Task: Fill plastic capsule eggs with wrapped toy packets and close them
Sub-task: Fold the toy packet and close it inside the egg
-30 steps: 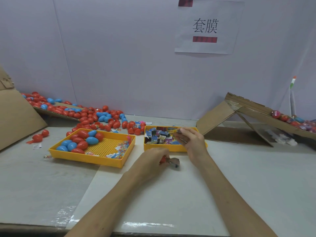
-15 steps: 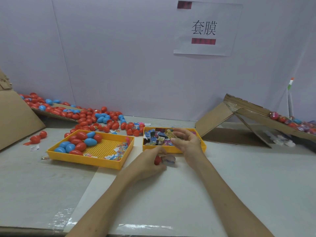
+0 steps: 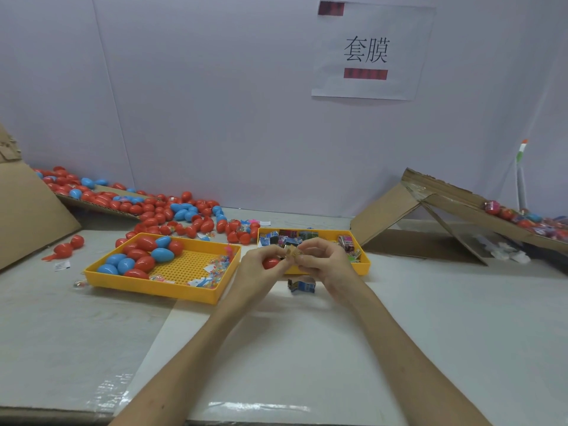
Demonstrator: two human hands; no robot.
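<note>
The left hand grips a red egg just in front of the packet tray. The right hand pinches a packet against it. This egg looks mid-filling, not yet closed. Many eggs wait in the left tray.

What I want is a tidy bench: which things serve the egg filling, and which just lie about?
In use: left hand, red egg, right hand, packet, packet tray, egg tray.
Lying about: sign, white stick, paper scrap.
</note>
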